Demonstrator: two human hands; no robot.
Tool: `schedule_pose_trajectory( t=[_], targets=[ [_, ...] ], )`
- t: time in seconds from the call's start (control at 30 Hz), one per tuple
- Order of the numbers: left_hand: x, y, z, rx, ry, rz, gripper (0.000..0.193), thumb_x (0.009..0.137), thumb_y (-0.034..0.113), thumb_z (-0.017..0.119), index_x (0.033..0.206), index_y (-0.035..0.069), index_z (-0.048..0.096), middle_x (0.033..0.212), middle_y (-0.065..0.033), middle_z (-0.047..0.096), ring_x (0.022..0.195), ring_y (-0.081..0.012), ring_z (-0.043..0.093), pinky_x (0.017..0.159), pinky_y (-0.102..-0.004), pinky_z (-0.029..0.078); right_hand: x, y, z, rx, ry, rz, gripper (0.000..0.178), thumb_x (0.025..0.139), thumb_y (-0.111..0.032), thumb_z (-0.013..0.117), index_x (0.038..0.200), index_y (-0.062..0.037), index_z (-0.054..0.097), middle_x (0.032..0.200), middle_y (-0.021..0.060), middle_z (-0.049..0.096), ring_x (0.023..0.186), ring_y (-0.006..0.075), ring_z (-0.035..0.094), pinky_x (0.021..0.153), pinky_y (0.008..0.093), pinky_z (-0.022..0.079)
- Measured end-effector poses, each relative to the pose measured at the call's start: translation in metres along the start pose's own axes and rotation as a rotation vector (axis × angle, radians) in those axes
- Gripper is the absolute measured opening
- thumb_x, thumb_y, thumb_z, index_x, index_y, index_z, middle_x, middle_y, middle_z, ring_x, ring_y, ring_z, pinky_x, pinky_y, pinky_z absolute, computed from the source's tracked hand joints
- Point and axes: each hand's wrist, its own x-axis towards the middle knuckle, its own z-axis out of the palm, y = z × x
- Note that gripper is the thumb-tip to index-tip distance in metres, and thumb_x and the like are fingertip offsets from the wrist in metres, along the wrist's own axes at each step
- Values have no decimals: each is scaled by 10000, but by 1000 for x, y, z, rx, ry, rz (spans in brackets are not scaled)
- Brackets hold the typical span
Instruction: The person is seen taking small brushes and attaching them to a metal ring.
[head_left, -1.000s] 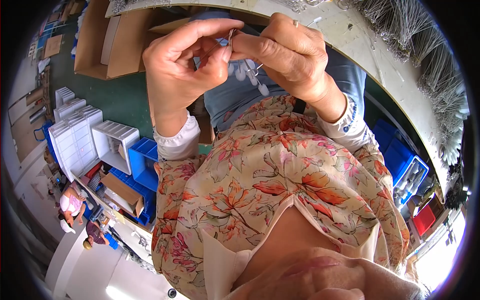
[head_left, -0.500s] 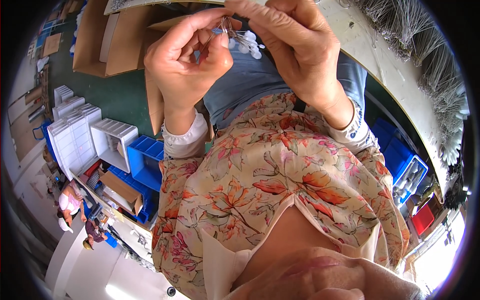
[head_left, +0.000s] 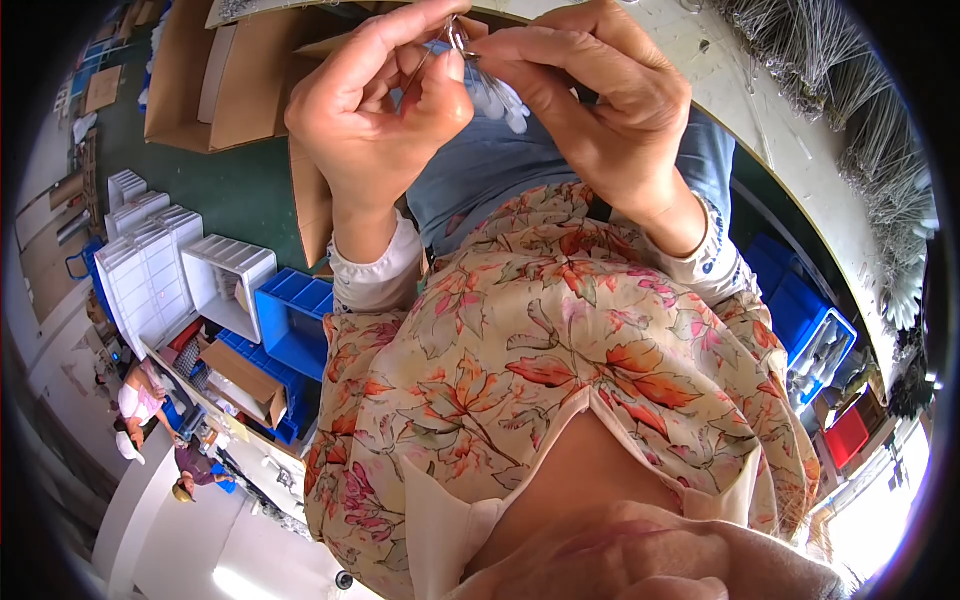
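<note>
Between my two hands is a small bundle of thin metal wires point(head_left: 457, 38) with white tips point(head_left: 497, 104) fanning out below it. My left hand point(head_left: 385, 125) pinches the wires between thumb and forefinger near their looped ends, its other fingers curled. From the other side, my right hand point(head_left: 610, 115) has thumb and forefinger closed on the same wires, close to the left thumb. Fingers partly hide the bundle, so I cannot make out how the wires are joined.
A pale worktable point(head_left: 735, 90) curves along the far and right side, with heaps of similar thin wires point(head_left: 800, 50) on it. An open cardboard box point(head_left: 245, 85) stands at left, above white crates point(head_left: 150, 275) and a blue crate point(head_left: 292, 312). Beneath the table is a blue bin point(head_left: 815, 345).
My right hand's fingertips have come down from above the bundle onto the wires beside my left thumb. The white tips now hang closer together.
</note>
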Motion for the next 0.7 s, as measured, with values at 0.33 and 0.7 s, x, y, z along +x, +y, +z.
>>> schedule_pose_trajectory(
  t=[0.33, 0.7],
  targets=[
    [1, 5, -15, 19, -211, -92, 276, 787, -55, 613, 1060, -91, 598, 896, -124, 640, 648, -76, 549, 535, -177, 432, 10, -4, -19, -8, -167, 49, 188, 712, -17, 724, 895, -34, 690, 783, 78, 586, 701, 186, 551, 605, 300, 455],
    [3, 7, -6, 111, -183, -135, 235, 727, -45, 683, 952, 10, 642, 676, 16, 542, 525, -18, 445, 449, -162, 356, 15, -1, -18, -165, -313, 77, 96, 656, -71, 695, 741, -55, 653, 688, 51, 586, 643, 160, 524, 621, 283, 382]
  ],
)
